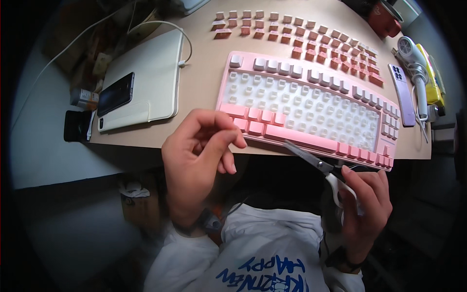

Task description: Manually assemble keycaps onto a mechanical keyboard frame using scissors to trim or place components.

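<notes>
A pink keyboard (304, 100) lies along the table's front edge. Keycaps cover its top row, right-hand cluster and part of the two nearest rows; across the middle, translucent white switches are exposed. My left hand (197, 155) is in front of its near left corner, thumb and fingertips drawn together in a pinch. Whether anything small sits between those fingertips, I cannot tell. Scissors (331, 177) with white handles are gripped in my right hand (365, 207), their blades pointing left along the keyboard's near edge. Loose keycaps (285, 38), pale to coral pink, stand in rows behind the keyboard.
Left on the table, a dark phone (116, 95) rests on a cream tablet case (141, 68) with a white cable (182, 63). At the right are a purple phone (403, 95), a white hair-dryer-like device (413, 53) and a yellow package (433, 82). A red mug (384, 20) stands behind.
</notes>
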A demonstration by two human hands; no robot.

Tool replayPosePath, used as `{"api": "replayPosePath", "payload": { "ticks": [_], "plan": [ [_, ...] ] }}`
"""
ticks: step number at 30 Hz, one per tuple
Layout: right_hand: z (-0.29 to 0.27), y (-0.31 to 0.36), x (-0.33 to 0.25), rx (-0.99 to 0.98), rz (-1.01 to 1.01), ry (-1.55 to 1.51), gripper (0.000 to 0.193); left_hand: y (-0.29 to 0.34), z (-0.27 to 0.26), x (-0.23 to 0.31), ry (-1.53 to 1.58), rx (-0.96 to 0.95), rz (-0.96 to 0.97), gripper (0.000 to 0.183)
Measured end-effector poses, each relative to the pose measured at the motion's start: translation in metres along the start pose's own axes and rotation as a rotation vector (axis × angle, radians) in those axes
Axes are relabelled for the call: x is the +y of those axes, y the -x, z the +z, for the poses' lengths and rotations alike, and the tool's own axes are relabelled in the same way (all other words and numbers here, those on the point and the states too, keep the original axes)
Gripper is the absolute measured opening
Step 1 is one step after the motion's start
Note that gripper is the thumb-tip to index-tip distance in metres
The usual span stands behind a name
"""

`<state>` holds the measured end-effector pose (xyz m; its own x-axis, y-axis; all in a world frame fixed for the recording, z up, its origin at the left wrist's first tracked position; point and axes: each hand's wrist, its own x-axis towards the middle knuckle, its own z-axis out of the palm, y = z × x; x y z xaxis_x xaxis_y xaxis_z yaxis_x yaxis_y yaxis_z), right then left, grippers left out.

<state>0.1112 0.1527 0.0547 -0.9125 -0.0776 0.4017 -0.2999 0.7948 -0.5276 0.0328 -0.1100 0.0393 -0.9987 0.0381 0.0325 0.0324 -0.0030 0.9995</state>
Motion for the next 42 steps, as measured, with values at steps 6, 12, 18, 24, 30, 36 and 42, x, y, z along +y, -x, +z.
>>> {"api": "replayPosePath", "payload": {
  "ticks": [6,12,18,24,30,36,42],
  "plan": [
    [0.005,-0.004,0.005,-0.039,0.002,-0.011,0.047,-0.013,-0.007,-0.004,0.103,-0.060,-0.155,0.013],
    [0.008,-0.003,0.007,-0.067,-0.012,-0.012,0.048,-0.012,-0.007,-0.001,0.141,-0.047,-0.190,0.012],
    [0.006,-0.001,0.004,-0.058,0.034,-0.003,0.046,-0.010,-0.008,0.006,0.168,-0.068,-0.245,0.011],
    [0.006,-0.002,0.003,-0.061,0.030,-0.001,0.046,-0.008,-0.010,0.006,0.139,-0.059,-0.262,0.009],
    [0.007,-0.005,0.002,-0.072,0.046,-0.004,0.044,-0.010,-0.009,0.005,0.024,-0.046,-0.172,0.008],
    [0.007,-0.017,0.001,-0.077,0.063,0.029,0.043,-0.014,-0.004,-0.001,-0.019,-0.031,-0.038,0.007],
    [0.003,-0.030,0.000,-0.113,0.093,0.122,0.044,-0.032,0.001,-0.013,-0.455,-0.108,0.387,0.016]
  ]
}}
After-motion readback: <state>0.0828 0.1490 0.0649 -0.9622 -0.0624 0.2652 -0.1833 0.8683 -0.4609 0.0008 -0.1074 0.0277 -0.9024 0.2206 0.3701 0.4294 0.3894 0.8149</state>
